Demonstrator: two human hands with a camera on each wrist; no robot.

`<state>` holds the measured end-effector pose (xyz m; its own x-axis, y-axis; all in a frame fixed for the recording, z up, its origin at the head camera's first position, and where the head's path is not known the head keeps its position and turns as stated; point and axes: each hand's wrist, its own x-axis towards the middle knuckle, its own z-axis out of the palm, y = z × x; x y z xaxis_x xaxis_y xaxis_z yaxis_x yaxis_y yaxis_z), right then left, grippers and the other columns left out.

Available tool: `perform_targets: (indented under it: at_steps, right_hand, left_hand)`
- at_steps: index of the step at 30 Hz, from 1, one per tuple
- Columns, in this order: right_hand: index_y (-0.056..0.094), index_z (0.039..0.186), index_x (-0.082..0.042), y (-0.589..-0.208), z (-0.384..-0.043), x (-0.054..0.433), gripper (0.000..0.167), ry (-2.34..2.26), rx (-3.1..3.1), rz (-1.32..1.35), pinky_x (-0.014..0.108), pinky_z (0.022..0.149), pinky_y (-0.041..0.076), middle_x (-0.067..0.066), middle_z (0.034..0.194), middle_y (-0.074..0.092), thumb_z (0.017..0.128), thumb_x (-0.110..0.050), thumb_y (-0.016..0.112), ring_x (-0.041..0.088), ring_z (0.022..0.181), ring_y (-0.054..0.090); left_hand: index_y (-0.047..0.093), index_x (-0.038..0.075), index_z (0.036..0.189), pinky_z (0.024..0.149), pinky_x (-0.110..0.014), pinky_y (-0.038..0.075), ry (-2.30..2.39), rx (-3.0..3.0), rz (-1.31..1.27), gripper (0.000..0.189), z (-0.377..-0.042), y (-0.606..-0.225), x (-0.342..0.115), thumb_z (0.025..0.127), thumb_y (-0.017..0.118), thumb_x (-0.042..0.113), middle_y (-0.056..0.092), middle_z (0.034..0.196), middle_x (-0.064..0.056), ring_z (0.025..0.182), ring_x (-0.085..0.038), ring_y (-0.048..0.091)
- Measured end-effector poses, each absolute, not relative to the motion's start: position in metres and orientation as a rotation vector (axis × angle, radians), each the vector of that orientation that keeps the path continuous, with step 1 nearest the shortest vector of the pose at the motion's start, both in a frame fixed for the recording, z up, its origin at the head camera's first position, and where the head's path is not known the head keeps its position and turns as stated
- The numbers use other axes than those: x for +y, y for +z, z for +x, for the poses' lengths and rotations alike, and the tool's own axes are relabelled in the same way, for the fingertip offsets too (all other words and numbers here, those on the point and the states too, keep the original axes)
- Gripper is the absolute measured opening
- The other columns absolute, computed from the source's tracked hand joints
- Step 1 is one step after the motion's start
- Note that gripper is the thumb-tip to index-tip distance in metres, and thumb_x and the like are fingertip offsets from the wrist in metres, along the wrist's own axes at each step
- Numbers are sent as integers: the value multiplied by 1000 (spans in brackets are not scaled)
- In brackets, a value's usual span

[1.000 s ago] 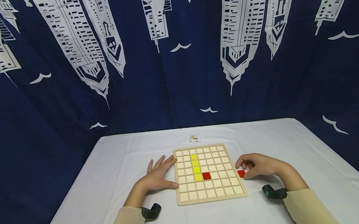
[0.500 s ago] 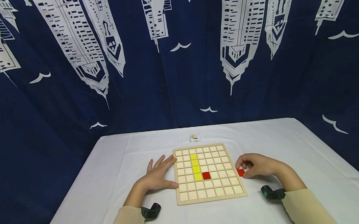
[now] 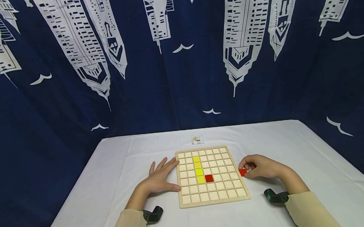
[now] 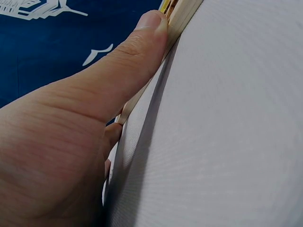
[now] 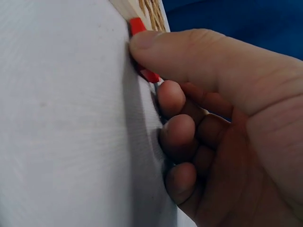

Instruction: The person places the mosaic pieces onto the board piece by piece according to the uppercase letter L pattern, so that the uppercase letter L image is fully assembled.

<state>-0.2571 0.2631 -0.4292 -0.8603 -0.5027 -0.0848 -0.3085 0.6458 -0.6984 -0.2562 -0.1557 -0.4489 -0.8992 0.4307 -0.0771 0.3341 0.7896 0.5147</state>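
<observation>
A wooden grid board [image 3: 215,186] lies on the white table, with a column of yellow tiles [image 3: 198,168] and one red tile [image 3: 209,178] beside the lowest of them. My left hand [image 3: 159,180] is spread along the board's left edge, thumb and fingertips on the rim. In the left wrist view the thumb [image 4: 137,47] presses against the board's side. My right hand [image 3: 263,165] pinches a second red tile [image 3: 242,172] just off the board's right edge. The right wrist view shows the thumb [image 5: 161,49] over this tile [image 5: 137,24], the other fingers curled below.
Behind the board lies a small printed card [image 3: 197,139] with a grid and coloured squares. A dark blue curtain [image 3: 180,76] with white building shapes hangs behind the white-covered table [image 3: 134,147]. Both wrists carry black cameras.
My right hand has drawn the loose red tile slightly up and left, and it now appears tilted in the pinch. The left hand and the board have stayed put.
</observation>
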Motion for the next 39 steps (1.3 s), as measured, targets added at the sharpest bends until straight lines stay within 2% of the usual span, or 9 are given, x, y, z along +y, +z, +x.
perform_targets:
  at_steps: [17,25,39]
  right_hand:
    - [67,107,-8,-429,-258,263,26,-1155,2604,-698,19,64,41,5,92,58,85,-15,78,4,75,47]
    - [69,108,-9,-427,-256,250,26,-1142,2645,-697,18,68,46,5,101,64,85,-17,79,6,80,51]
    - [69,103,-12,-423,-250,223,27,-1161,2663,-725,19,64,43,6,93,62,81,-17,82,9,75,49]
  left_hand:
    - [33,26,157,122,-67,-10,737,2796,613,106,-257,-450,-156,69,81,62,21,168,2,158,-32,5]
    - [33,25,157,122,-66,-10,735,2794,609,107,-256,-448,-154,68,81,62,21,168,1,158,-32,5]
    - [35,25,156,122,-67,-10,750,2800,602,107,-257,-450,-156,67,81,62,22,168,0,158,-33,5]
